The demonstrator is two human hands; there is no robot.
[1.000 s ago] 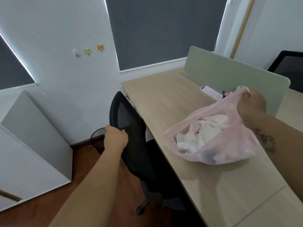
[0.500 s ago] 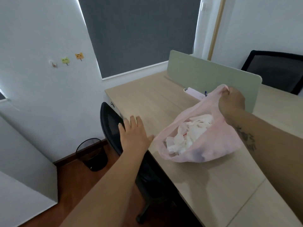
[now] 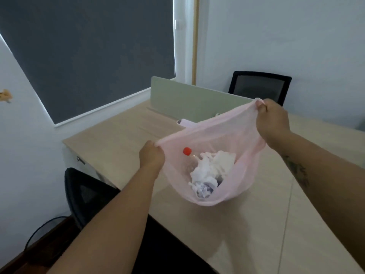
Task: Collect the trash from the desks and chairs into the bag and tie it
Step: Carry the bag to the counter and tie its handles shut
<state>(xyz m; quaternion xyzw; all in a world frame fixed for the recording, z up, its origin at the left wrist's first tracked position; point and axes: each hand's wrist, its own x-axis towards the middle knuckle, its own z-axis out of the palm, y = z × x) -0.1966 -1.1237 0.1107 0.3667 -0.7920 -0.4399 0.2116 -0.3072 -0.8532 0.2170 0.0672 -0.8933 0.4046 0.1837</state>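
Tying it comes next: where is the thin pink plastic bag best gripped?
At the rim's two opposite ends, from the outer sides, where the left hand and right hand pinch the thin pink plastic bag: its mouth faces up and its weight sags below.

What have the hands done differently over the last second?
The left hand let go of the black mesh chair, crossed to the thin pink plastic bag and gripped its near rim, stretching the mouth open. The right hand kept gripping the far rim; the crumpled white paper stayed inside, over the wooden desk.
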